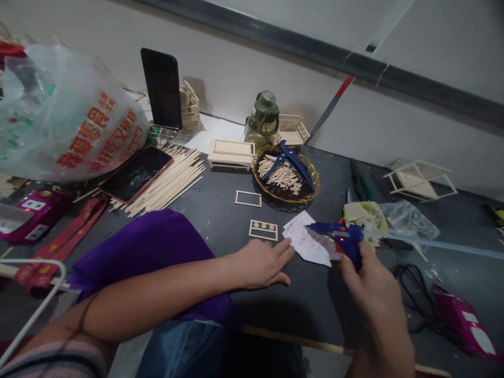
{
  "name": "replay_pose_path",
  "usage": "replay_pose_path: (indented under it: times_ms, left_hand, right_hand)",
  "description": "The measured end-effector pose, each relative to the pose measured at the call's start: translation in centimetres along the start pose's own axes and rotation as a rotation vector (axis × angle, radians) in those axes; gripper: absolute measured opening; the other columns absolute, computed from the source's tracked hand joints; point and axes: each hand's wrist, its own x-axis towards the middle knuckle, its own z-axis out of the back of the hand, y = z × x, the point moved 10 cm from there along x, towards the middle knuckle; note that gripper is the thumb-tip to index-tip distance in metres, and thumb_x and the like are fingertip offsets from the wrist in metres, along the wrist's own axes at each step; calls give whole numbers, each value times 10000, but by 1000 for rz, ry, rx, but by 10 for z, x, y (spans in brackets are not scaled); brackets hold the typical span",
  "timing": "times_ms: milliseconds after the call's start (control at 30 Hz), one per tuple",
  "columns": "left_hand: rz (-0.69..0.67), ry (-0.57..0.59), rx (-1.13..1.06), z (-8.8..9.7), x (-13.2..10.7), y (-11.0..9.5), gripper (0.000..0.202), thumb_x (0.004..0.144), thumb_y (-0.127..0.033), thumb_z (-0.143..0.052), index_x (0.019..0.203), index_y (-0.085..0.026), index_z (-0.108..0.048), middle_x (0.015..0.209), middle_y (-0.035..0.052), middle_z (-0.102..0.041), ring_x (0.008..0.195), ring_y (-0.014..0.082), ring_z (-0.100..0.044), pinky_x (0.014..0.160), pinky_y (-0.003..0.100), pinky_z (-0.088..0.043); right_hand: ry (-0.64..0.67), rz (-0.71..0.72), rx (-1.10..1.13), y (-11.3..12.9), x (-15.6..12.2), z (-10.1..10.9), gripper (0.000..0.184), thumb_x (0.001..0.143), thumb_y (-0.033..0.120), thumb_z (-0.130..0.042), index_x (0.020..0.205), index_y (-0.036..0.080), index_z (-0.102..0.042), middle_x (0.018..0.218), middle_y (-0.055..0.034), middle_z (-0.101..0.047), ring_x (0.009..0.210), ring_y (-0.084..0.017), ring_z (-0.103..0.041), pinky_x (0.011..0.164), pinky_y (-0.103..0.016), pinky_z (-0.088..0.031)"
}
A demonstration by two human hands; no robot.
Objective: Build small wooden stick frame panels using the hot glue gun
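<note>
My right hand [372,281] is wrapped round the handle of a blue glue gun [348,239], with a long clear glue stick [441,243] running out of its back to the right. The gun's tip points left, above a creased paper sheet [309,244] with handwriting. My left hand [265,263] lies flat on the dark tabletop, fingers stretched out, fingertips at the paper's left edge. Just beyond it lies a small wooden frame with flower-shaped pieces [263,230]. A plain rectangular stick frame [248,198] is a little farther back.
A yellow-rimmed basket [316,184] holds short stick pieces and a blue-handled cutter [295,163]. Long wooden sticks [169,184], a phone [136,173] and a plastic bag [71,115] are on the left. At right are a folded cloth [364,215], a stick model [419,180] and a cable [413,294].
</note>
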Motion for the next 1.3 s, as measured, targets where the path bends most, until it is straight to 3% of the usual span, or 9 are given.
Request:
replay_pose_path:
  times_ms: [200,400,567,767,1067,1133,1200,1300]
  left_hand:
    - [-1,27,12,-1,-1,-2,720,953,-607,-322,1446,-84,-360,1513,241,-381,807,217,-684,565,319,-501]
    - [-43,17,12,0,-2,-5,672,963,-596,-291,1441,-132,-386,1505,191,-420,787,204,-671,546,314,-493]
    - [-26,8,3,-1,-1,-4,680,957,-606,-305,1431,-128,-397,1486,199,-444,788,202,-675,553,303,-491]
    - [-6,25,7,-4,0,-3,684,960,-592,-316,1445,-115,-385,1479,225,-441,803,212,-680,567,307,-494]
    - [-27,26,29,0,-3,-5,694,951,-601,-337,1437,-108,-378,1513,203,-401,828,217,-655,557,319,-493]
    - [-44,4,41,6,-4,-6,628,961,-535,-394,1416,-103,-388,1496,207,-418,816,207,-644,536,313,-480]
    - [-79,-27,70,15,-6,-7,428,983,-355,-423,1324,-100,-464,1400,202,-514,814,198,-630,539,305,-473]
    - [-118,-76,106,30,-9,-3,177,954,-131,-404,1002,-120,-574,1024,138,-658,807,203,-602,560,302,-460]
  right_hand:
    - [1,34,-136,3,-5,2,419,914,393,-398,1202,145,-575,699,-82,-674,566,-238,-594,523,-295,-307]
    - [-43,157,6,18,-7,8,416,923,406,-390,1203,163,-578,1121,-149,-695,868,-257,-669,679,-326,-459]
    - [88,143,152,22,-4,-3,428,900,512,-392,1065,175,-599,887,-123,-715,596,-220,-614,553,-304,-418]
    - [52,130,154,16,-6,3,355,876,516,-417,970,210,-572,619,-33,-614,472,-198,-531,501,-282,-354]
    - [68,147,243,24,-13,-1,347,879,516,-414,925,212,-574,694,-60,-648,503,-196,-548,516,-285,-379]
    - [59,116,256,21,-15,-1,376,877,531,-413,960,207,-584,649,-46,-627,453,-186,-503,493,-285,-362]
    - [53,81,282,16,-17,-1,391,881,541,-427,1007,206,-586,621,-27,-607,437,-178,-483,487,-283,-361]
    - [32,-6,324,5,-21,0,376,874,559,-474,992,219,-581,543,19,-540,415,-166,-455,471,-271,-355]
